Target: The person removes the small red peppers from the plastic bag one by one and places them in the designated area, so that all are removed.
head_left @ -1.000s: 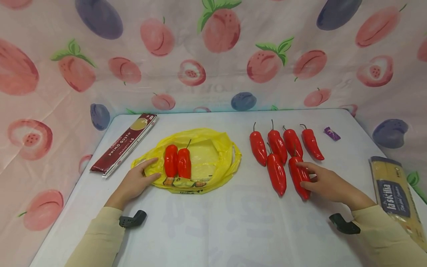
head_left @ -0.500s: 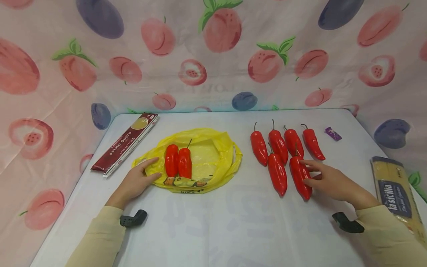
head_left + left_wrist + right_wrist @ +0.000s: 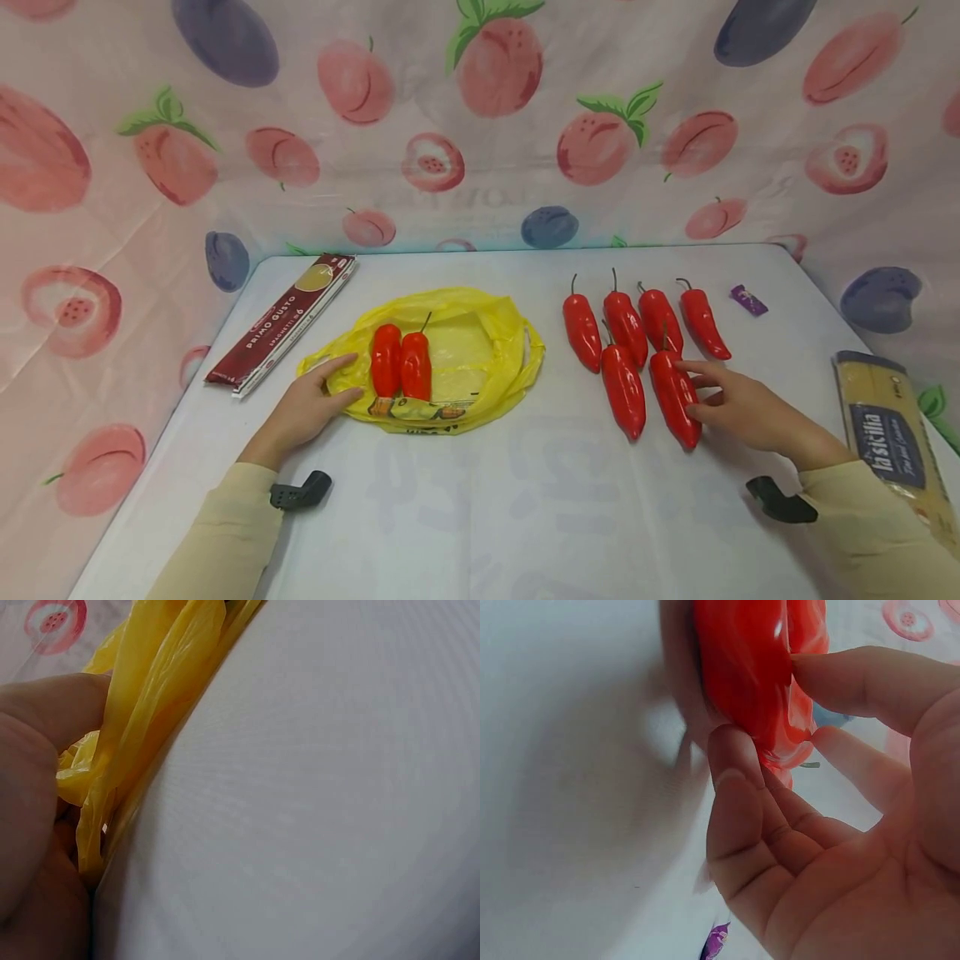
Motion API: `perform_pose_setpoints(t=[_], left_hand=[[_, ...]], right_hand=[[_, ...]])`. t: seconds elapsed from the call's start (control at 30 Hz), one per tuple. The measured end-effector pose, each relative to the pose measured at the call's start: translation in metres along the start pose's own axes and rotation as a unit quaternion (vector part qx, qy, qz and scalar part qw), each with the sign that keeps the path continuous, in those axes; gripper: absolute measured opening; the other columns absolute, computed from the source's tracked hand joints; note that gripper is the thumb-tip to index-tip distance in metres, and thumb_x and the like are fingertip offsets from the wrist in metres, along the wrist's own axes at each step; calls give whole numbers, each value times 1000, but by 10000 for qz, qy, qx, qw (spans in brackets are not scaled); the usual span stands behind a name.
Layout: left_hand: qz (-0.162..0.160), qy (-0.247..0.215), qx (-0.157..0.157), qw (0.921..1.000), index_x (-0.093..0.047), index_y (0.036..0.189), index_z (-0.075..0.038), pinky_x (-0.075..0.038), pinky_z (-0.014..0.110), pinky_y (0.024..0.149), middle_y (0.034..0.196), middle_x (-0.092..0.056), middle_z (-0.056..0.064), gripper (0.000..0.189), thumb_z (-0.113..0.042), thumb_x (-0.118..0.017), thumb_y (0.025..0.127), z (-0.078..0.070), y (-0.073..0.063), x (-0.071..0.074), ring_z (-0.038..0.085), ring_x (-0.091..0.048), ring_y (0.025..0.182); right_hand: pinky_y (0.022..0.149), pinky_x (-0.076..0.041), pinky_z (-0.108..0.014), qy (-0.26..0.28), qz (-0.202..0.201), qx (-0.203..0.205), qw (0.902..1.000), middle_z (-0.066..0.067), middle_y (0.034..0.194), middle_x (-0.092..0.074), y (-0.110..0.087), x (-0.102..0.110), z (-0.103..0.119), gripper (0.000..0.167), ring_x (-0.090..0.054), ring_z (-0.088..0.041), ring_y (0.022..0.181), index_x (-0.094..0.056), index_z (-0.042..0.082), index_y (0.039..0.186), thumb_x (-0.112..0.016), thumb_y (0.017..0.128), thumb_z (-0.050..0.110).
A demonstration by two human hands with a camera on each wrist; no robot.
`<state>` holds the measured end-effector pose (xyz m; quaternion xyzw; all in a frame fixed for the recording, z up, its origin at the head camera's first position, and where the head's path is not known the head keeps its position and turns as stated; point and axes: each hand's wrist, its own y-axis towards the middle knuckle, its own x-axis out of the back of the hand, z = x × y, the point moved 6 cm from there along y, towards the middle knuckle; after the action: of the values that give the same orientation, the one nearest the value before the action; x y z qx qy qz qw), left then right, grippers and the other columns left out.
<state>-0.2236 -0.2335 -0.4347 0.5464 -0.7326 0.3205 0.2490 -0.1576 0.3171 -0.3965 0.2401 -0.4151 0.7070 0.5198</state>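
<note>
A yellow plastic bag [image 3: 457, 321] lies spread flat on the table, its mouth turned up, with two red peppers [image 3: 386, 358] inside. My left hand [image 3: 307, 408] touches the bag's left edge, thumb and index finger apart; in the left wrist view yellow film [image 3: 150, 690] partly hides its fingers. On the right lie several long red peppers with dark stems in two rows. My right hand [image 3: 742, 408] rests with its fingertips at the right side of the front-row right pepper [image 3: 672, 400]. In the right wrist view its thumb [image 3: 847, 675] touches the red skin, and the other fingers bend loosely beside it.
A dark red spaghetti packet [image 3: 281, 325] lies at the back left. A yellow pasta packet [image 3: 885, 433] sits at the right edge, partly behind the right sleeve. One small purple wrapped sweet [image 3: 748, 301] is at the back right. Fruit-patterned cloth [image 3: 480, 192] walls the table's back.
My right hand has drawn slightly to the right, its fingers reaching less far over the pepper. The left hand and the bag have stayed in place.
</note>
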Motion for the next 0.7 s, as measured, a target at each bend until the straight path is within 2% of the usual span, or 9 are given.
perform_pose_setpoints(t=[0.7], left_hand=[[-75,-5,-96,9999,-41,154,-16,-23,70,110,155,-38,22,69,-46,-63,96,-1,0,0,45,-27,144]], right_hand=[[74,-60,-49,13,-61,90,9999,-37,134,-46,0,-3,4,76,-58,-50,108,-36,0,150,-75,89,24]])
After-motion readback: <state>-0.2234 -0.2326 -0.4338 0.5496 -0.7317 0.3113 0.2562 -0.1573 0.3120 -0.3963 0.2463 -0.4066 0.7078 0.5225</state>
